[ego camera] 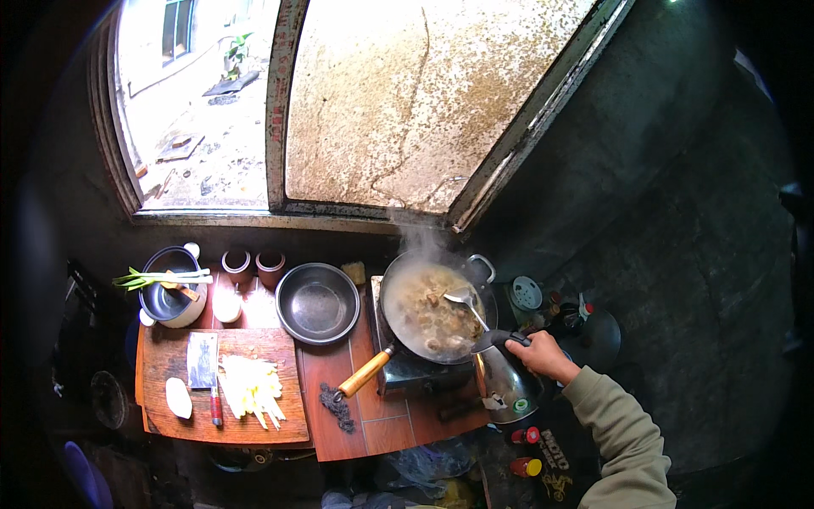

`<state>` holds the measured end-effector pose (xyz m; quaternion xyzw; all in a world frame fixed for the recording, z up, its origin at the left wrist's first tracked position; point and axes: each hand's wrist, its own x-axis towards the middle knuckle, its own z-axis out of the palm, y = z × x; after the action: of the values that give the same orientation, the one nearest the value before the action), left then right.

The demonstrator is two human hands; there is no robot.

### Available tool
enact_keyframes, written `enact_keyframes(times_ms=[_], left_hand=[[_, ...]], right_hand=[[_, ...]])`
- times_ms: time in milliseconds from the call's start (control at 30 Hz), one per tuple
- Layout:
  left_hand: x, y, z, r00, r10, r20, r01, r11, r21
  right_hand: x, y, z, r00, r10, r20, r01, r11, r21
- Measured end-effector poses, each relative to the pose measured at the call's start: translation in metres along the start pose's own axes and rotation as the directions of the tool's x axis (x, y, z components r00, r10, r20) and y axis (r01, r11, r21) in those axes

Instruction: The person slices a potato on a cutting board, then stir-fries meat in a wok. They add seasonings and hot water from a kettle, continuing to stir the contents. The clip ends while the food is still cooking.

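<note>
My right hand (550, 359) grips the black handle (499, 339) of a shiny metal kettle (509, 385), held at the wok's near right side. Left of it, a steaming wok (386, 316) with chunks of food in pale liquid (429, 305) sits on a stove (407, 375). A metal spatula (461, 296) rests in the wok, its far end hidden by the kettle handle. The wok's wooden handle (365, 373) points toward me. My left hand is out of view.
A cutting board (165, 350) bears a cleaver (203, 362), a peeled vegetable (179, 397) and pale cut strips (254, 388). Beside it stand a metal basin (318, 302) and a pot (194, 312) with scallions (172, 278) across it. Jars (524, 436) stand low right. A window (280, 127) lies beyond.
</note>
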<state>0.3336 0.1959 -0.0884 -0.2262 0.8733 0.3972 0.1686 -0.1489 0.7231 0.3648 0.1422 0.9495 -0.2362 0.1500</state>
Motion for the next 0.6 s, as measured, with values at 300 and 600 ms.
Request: enact_keyframes(times_ms=[300, 600], left_hand=[[-0.012, -0.03, 0.005, 0.996, -0.091, 0.017, 0.091, 0.996, -0.004], [-0.011, -0.003, -0.004, 0.997, -0.063, 0.043, 0.062, 0.997, 0.036]], right_hand=[[0.007, 0.0, 0.006, 1.0, 0.001, 0.005, -0.001, 1.0, -0.02], [0.01, -0.002, 0.003, 1.0, 0.01, 0.013, -0.009, 1.0, -0.024]])
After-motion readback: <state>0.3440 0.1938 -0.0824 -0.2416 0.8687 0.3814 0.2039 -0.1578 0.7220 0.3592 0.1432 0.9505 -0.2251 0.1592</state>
